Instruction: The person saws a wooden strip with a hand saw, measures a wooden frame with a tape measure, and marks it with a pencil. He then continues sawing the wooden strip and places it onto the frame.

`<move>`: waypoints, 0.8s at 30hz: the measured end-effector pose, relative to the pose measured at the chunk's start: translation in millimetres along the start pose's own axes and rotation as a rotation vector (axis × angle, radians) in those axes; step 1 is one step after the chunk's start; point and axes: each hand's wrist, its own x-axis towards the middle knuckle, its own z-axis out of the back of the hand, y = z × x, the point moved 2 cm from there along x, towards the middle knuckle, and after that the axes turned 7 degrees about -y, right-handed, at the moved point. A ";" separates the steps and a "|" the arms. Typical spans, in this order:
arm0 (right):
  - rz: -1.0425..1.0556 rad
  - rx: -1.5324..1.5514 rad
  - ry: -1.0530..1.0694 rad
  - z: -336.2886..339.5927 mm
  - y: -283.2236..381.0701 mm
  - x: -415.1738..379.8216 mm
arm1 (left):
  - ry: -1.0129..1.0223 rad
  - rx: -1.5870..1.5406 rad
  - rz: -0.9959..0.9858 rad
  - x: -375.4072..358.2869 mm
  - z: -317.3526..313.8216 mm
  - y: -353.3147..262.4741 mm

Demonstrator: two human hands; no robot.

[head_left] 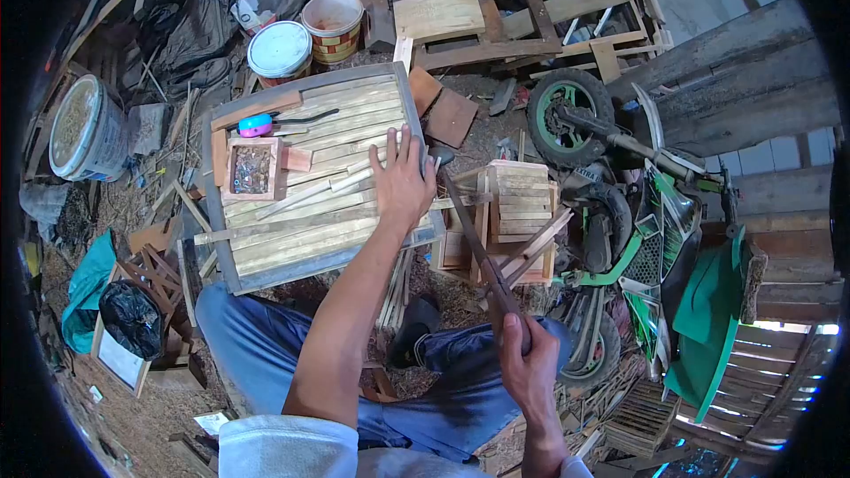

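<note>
My left hand (405, 179) lies with its fingers spread on thin wooden strips, on a slatted board (332, 252) with a grey frame. A long saw-like tool (474, 243) is in my right hand (529, 358), its far end near the board's right edge. Left of my left hand, a small wooden box (252, 170) holds small metal bits. Above that box sit a blue and pink object (255, 126) and a dark-handled tool (305, 117).
Wooden crates (522, 204) stand right of the board, beside a green motorbike (620, 257). Behind are two buckets (333, 22) and scrap wood (438, 15). A white bucket (80, 133) is at the far left, a green chair (708, 319) at the right.
</note>
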 end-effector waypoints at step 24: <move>0.103 0.213 -0.111 -98.9 -82.7 55.3 | -0.057 -0.001 -0.028 0.3 -6.1 -0.8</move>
